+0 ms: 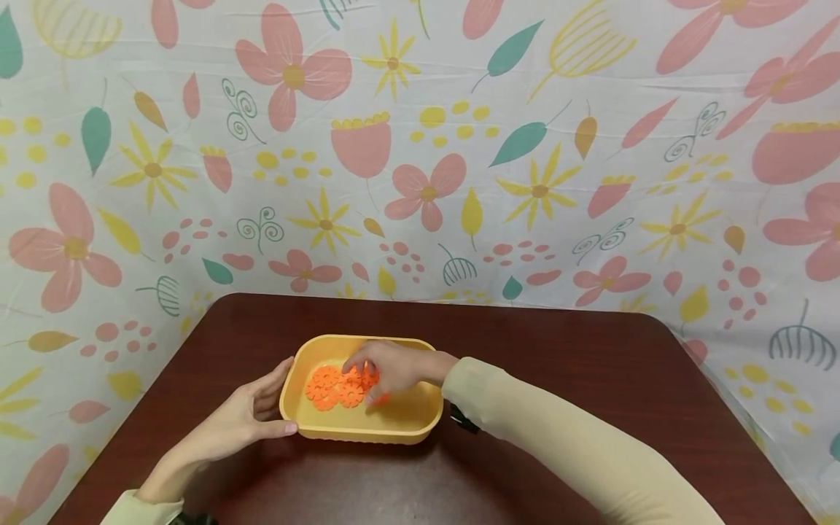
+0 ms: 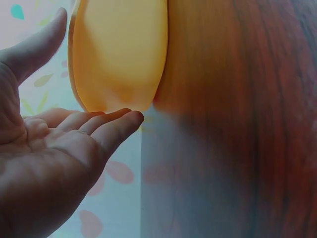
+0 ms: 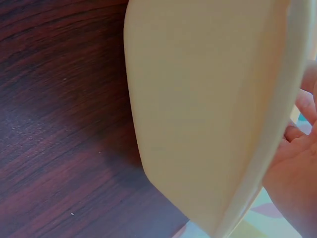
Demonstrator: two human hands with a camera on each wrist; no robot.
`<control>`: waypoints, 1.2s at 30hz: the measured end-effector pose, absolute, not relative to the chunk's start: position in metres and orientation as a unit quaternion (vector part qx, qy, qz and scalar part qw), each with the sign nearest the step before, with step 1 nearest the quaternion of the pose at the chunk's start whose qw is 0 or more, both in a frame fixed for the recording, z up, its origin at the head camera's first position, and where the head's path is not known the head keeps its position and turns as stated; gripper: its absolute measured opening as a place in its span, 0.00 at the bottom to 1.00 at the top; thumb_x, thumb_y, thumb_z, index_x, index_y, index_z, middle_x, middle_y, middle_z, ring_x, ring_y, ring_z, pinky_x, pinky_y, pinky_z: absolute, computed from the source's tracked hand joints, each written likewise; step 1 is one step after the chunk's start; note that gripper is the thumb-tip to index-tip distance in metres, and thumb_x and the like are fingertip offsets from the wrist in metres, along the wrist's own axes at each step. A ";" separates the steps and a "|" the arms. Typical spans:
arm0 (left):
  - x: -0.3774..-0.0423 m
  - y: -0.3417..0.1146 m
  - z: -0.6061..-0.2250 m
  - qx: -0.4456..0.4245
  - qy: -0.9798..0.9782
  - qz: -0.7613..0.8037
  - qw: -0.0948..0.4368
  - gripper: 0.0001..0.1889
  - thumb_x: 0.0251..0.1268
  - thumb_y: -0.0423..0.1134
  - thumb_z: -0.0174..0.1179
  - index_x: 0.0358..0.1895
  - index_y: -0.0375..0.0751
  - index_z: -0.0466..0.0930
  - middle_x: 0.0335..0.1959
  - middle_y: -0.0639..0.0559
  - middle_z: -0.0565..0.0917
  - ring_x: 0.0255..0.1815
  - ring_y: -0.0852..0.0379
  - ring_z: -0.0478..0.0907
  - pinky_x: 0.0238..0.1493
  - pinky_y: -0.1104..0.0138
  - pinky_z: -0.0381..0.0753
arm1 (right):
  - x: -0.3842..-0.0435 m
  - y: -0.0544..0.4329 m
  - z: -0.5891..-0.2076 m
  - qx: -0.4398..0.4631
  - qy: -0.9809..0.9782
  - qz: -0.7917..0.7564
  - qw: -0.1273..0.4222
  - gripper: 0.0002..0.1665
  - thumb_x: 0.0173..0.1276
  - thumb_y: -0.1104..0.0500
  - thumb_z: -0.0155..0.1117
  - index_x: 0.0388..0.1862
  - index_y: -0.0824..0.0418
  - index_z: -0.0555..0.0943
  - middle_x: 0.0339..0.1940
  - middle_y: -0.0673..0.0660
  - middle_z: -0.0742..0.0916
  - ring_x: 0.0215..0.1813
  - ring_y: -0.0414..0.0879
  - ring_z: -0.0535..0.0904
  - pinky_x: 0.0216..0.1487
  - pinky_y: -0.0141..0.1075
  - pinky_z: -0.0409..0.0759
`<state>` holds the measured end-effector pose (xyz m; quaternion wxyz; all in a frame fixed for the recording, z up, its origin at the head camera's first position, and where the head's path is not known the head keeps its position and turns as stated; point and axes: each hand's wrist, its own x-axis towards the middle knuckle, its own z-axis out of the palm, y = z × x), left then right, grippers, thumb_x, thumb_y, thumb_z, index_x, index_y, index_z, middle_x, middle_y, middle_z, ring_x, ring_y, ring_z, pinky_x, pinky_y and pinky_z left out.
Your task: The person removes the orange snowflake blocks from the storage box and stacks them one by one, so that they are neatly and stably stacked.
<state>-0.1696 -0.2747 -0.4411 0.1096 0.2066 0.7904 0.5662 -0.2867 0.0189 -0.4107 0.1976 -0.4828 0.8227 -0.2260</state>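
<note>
Orange discs cluster in the left half of the tray, lower centre of the head frame, with the tray's long axis running left-right. Right hand is nearer: it reaches in from the right, fingers bent down over the cluster's right edge, thumb apart, can't tell if it has one pinched. Left hand is spread wide at the tray's left end, fingertips touching outside, gripping nothing.
</note>
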 end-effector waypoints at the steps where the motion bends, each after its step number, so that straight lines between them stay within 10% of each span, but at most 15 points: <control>1: -0.170 -0.275 -0.441 0.206 0.786 0.571 0.114 0.53 0.68 0.32 0.72 0.85 0.31 0.43 0.85 0.32 0.46 0.80 0.33 0.55 0.63 0.69 0.75 | -0.287 0.019 -0.410 -0.483 0.823 -0.226 0.198 0.35 0.60 0.61 0.84 0.67 0.62 0.83 0.56 0.56 0.84 0.47 0.52 0.78 0.49 0.30 0.74; 36: -0.171 -0.276 -0.441 0.188 0.763 0.600 0.150 0.54 0.65 0.33 0.74 0.85 0.32 0.45 0.84 0.30 0.49 0.77 0.28 0.60 0.62 0.66 0.79 | -0.288 0.003 -0.426 -0.517 0.822 -0.168 0.167 0.27 0.58 0.64 0.84 0.57 0.57 0.90 0.41 0.53 0.80 0.43 0.43 0.73 0.46 0.27 0.71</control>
